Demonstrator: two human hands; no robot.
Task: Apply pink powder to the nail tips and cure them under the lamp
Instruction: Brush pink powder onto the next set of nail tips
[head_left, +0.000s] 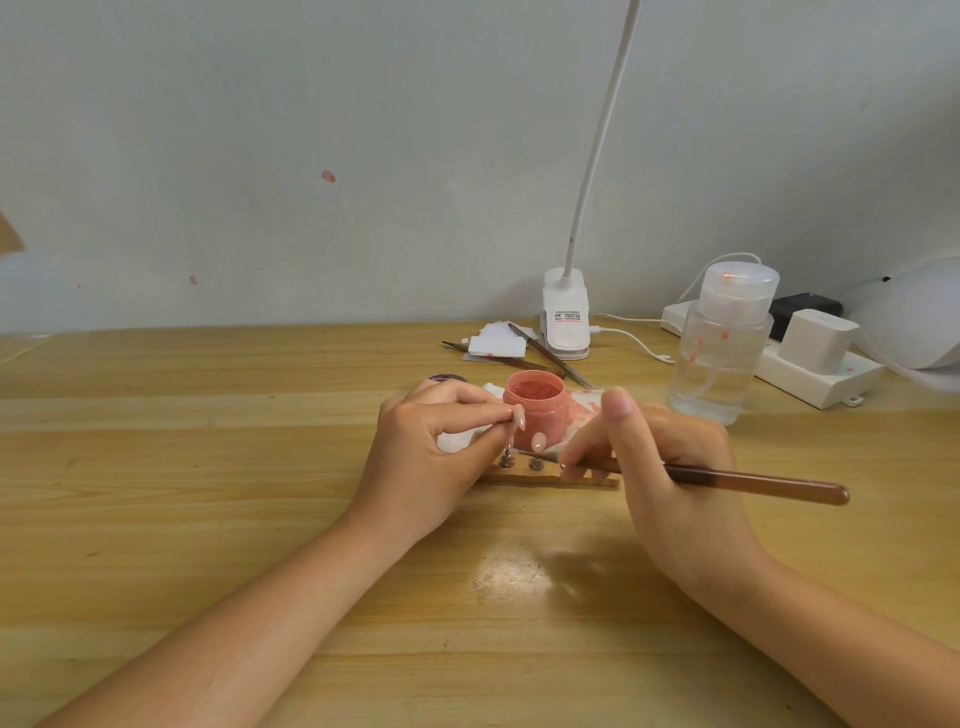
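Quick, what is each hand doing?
Left hand: pinching a pale pink nail tip on its stand.
Right hand: holding a long brown brush.

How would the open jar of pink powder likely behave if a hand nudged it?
The jar of pink powder looks small and squat, so it would probably slide rather than tip. It has no lid, so a hard knock might spill powder.

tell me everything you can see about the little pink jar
The small round pink plastic jar stands upright with its lid off, showing pink powder nearly to the rim. It sits on a pink-stained white paper sheet on the wooden table, behind the two hands. A pale nail tip on a stand overlaps its front; contact is unclear.
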